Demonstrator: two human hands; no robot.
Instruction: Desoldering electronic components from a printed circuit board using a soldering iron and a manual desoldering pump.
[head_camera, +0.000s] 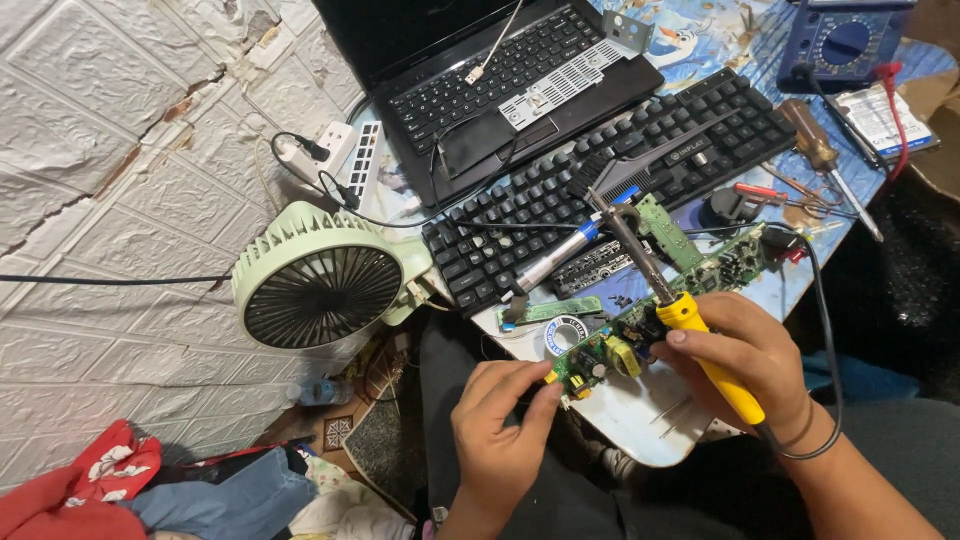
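Left hand (497, 425) pinches the near end of the green circuit board (640, 320); right hand (745, 355) is closed around the yellow-handled soldering iron (700, 350), whose tip lies away from the board. Board's middle is hidden behind the iron. Beyond: solder spool (562, 335), black keyboard (610, 185), green fan (320, 280), laptop (500, 70) cut off at top

**Bench layout**

The long green circuit board (640, 320) lies at the table's near edge, in front of the black desktop keyboard (600, 190). The open black laptop (500, 80) sits behind the keyboard; the pale green round fan (320, 285) stands left.
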